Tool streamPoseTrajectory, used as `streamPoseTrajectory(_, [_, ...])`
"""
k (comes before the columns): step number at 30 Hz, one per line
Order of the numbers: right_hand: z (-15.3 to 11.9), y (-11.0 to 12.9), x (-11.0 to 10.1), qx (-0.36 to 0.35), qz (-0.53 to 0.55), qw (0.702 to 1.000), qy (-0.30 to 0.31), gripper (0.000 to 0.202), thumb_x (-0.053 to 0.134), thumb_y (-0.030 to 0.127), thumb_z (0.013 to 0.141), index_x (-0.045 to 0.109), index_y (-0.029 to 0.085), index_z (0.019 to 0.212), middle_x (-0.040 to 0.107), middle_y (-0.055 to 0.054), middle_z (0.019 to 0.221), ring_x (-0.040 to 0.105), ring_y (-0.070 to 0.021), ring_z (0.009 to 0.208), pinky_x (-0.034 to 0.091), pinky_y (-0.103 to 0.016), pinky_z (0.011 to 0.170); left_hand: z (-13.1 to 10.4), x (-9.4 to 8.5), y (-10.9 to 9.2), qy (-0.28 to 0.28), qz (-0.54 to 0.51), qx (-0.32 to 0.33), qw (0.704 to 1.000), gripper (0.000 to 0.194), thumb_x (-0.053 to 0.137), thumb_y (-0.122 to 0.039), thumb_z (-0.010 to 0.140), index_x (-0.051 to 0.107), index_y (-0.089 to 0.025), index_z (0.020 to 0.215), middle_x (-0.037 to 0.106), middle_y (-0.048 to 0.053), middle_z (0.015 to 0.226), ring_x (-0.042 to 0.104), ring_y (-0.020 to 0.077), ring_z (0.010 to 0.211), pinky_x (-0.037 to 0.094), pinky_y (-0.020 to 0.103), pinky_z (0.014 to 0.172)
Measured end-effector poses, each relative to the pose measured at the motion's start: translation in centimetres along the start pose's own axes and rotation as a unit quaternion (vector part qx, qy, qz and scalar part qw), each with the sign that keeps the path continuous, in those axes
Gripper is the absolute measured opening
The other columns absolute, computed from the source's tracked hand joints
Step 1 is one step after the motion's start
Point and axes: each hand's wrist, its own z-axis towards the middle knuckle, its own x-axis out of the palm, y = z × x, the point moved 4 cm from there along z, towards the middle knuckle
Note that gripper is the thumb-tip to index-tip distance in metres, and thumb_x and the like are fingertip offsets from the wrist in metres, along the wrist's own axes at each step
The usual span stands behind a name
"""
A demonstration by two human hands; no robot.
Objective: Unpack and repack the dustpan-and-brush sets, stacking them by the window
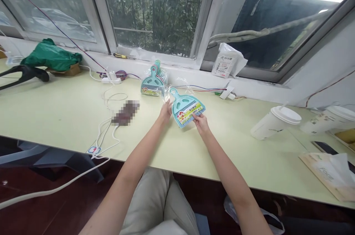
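A light blue dustpan and brush set (184,103) with a yellow-green label is held tilted above the table, its handle end toward the window. Clear plastic wrap shows around its handle. My right hand (201,122) pinches the lower right edge by the bristles. At the left side, my left hand (166,110) is closed by the handle and wrap, its fingers partly hidden. Just behind and left, a row of several similar dustpan sets (153,81) in clear wrap stands against the sill.
White cables and a power strip (111,79) lie on the left of the table (69,116). Two white lidded cups (274,120), a phone (324,147) and a tissue pack (328,172) sit at the right. A screwdriver (120,56) rests on the sill.
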Motion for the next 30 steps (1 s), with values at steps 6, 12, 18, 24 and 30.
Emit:
streamPoseTrajectory(6, [-0.2, 0.3, -0.3, -0.055, 0.017, 0.996, -0.063, 0.046, 0.078, 0.018, 0.061, 0.053, 0.022, 0.099, 0.069, -0.003, 0.102, 0.066, -0.0202, 0.102, 0.057, -0.037, 0.09, -0.4, 1.6, 2.0, 0.11, -0.037, -0.053, 0.992, 0.047, 0.073, -0.047, 0.069, 0.061, -0.02, 0.106, 0.069, 0.006, 0.097, 0.066, 0.0198, 0.086, 0.052, 0.032, 0.078])
streamPoseTrajectory(12, [-0.1, 0.3, -0.8, -0.06, 0.0, 0.992, -0.114, 0.06, 0.079, 0.017, 0.061, 0.04, 0.026, 0.105, 0.067, -0.002, 0.103, 0.066, -0.018, 0.101, 0.058, -0.04, 0.087, -0.8, 1.7, 1.8, 0.136, -0.015, -0.062, 0.989, 0.051, 0.078, -0.032, 0.065, 0.058, -0.02, 0.111, 0.069, 0.006, 0.101, 0.066, 0.0183, 0.086, 0.052, 0.032, 0.08])
streamPoseTrajectory(18, [-0.1, 0.5, -0.1, -0.009, -0.019, 1.0, -0.022, 0.043, 0.082, 0.02, 0.057, 0.057, 0.02, 0.092, 0.07, -0.004, 0.099, 0.068, -0.0213, 0.094, 0.06, -0.037, 0.085, -0.6, 1.0, 1.7, 0.129, 0.024, -0.078, 0.988, 0.045, 0.077, -0.033, 0.067, 0.062, -0.02, 0.107, 0.07, 0.007, 0.1, 0.067, 0.0204, 0.088, 0.052, 0.033, 0.084])
streamPoseTrajectory(24, [-0.4, 1.0, -0.3, -0.043, 0.013, 0.996, -0.072, 0.045, 0.081, 0.019, 0.056, 0.058, 0.02, 0.095, 0.07, -0.004, 0.098, 0.068, -0.0215, 0.096, 0.059, -0.036, 0.086, -1.8, 2.1, 2.5, 0.193, 0.012, -0.125, 0.973, 0.046, 0.076, -0.035, 0.07, 0.062, -0.017, 0.11, 0.068, 0.01, 0.112, 0.065, 0.024, 0.102, 0.046, 0.04, 0.099])
streamPoseTrajectory(30, [-0.5, 0.8, -0.4, -0.085, 0.018, 0.99, -0.114, 0.062, 0.079, 0.02, 0.059, 0.046, 0.027, 0.111, 0.068, -0.001, 0.102, 0.067, -0.0186, 0.097, 0.058, -0.038, 0.085, -2.7, 3.7, 2.8, 0.214, -0.01, -0.107, 0.971, 0.055, 0.076, -0.037, 0.071, 0.057, -0.019, 0.12, 0.063, 0.011, 0.125, 0.059, 0.0275, 0.114, 0.042, 0.044, 0.104])
